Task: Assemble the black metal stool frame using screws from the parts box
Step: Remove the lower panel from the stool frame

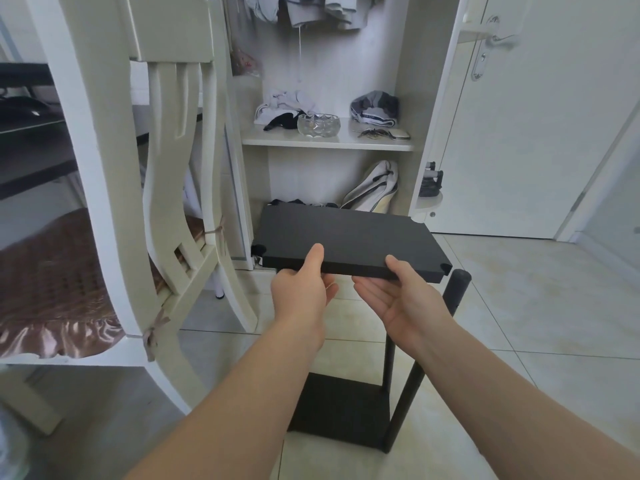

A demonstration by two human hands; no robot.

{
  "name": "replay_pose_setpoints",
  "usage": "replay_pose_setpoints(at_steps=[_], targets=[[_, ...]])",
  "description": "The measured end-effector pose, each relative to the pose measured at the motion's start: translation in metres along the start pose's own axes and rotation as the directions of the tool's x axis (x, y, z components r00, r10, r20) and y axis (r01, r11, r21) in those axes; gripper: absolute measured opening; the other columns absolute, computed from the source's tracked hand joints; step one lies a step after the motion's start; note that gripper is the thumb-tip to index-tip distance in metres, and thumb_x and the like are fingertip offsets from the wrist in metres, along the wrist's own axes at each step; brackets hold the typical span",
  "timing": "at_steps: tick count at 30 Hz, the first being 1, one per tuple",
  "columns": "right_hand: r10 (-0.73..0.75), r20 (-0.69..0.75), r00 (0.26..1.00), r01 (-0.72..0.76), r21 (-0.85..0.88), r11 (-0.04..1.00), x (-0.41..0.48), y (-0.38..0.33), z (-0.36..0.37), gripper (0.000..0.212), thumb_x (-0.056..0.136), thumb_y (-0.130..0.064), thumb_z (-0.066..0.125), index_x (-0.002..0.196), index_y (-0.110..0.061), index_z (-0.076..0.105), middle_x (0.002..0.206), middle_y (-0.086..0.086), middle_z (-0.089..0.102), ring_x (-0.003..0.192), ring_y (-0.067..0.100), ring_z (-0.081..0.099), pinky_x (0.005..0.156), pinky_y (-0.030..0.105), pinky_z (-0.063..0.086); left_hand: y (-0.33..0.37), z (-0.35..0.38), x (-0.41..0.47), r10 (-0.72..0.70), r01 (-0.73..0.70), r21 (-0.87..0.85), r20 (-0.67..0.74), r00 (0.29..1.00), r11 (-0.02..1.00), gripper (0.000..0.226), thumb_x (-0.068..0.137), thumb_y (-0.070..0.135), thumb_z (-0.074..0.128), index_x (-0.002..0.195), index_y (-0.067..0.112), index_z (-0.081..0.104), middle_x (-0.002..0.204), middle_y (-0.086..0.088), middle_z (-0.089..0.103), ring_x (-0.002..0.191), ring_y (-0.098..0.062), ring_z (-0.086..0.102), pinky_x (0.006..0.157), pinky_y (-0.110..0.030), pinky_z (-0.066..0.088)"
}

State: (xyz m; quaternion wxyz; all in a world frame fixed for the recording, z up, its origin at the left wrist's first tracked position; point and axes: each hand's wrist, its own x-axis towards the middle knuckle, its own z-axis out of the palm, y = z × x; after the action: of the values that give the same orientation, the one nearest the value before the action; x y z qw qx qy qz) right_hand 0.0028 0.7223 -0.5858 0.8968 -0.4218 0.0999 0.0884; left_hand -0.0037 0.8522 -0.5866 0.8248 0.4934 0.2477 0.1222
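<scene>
Both the left hand (301, 292) and right hand (407, 299) pinch the near edge of the black panel (346, 233), thumbs on top, above the frame's post (455, 289); it looks stiff, fairly light, best held by its edges.

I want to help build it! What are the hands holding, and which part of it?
The left hand and right hand hold the black panel by its near long edge, thumbs on top and fingers underneath.
</scene>
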Motion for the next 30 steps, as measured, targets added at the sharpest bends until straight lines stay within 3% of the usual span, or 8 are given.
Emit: replay_pose_setpoints(at_steps=[7,17,27,30], targets=[[-0.017,0.080,0.997,0.017,0.004,1.000,-0.011,0.003,0.009,0.023,0.101,-0.014,0.059,0.120,0.000,0.060,0.099,0.026,0.075,0.092,0.034,0.076,0.067,0.032,0.062,0.008,-0.006,-0.014,0.010,-0.001,-0.073,0.120,0.993,0.997,0.019,0.094,0.028,0.070,0.105,0.013,0.065,0.096,-0.006,0.077,0.080,-0.016,0.076,0.067,-0.026,0.060],[0.113,0.070,0.991,-0.118,0.075,0.990,-0.035,0.005,0.009,0.023,0.101,-0.013,0.058,0.120,0.000,0.057,0.097,0.028,0.074,0.090,0.035,0.076,0.066,0.035,0.063,0.008,-0.011,-0.026,0.152,-0.153,0.005,0.085,0.985,0.988,0.012,0.092,0.021,0.071,0.100,0.013,0.066,0.094,-0.004,0.077,0.078,-0.014,0.076,0.075,-0.028,0.061],[0.138,0.001,0.990,-0.138,0.086,0.987,-0.027,-0.003,-0.005,0.020,0.102,-0.012,0.058,0.118,0.001,0.057,0.093,0.028,0.074,0.086,0.035,0.076,0.065,0.036,0.064,-0.005,0.008,-0.025,0.115,-0.114,-0.011,0.120,0.986,0.993,0.025,0.093,0.016,0.068,0.114,0.005,0.063,0.105,-0.009,0.075,0.082,-0.016,0.076,0.077,-0.027,0.061],[0.139,-0.013,0.990,-0.138,0.087,0.987,-0.023,-0.007,-0.009,0.020,0.102,-0.013,0.058,0.118,0.000,0.057,0.094,0.026,0.075,0.086,0.034,0.076,0.065,0.036,0.064,-0.007,0.013,-0.020,0.094,-0.095,0.006,0.132,0.987,0.995,0.022,0.093,0.017,0.068,0.111,0.005,0.063,0.104,-0.009,0.075,0.079,-0.015,0.076,0.077,-0.027,0.061]])
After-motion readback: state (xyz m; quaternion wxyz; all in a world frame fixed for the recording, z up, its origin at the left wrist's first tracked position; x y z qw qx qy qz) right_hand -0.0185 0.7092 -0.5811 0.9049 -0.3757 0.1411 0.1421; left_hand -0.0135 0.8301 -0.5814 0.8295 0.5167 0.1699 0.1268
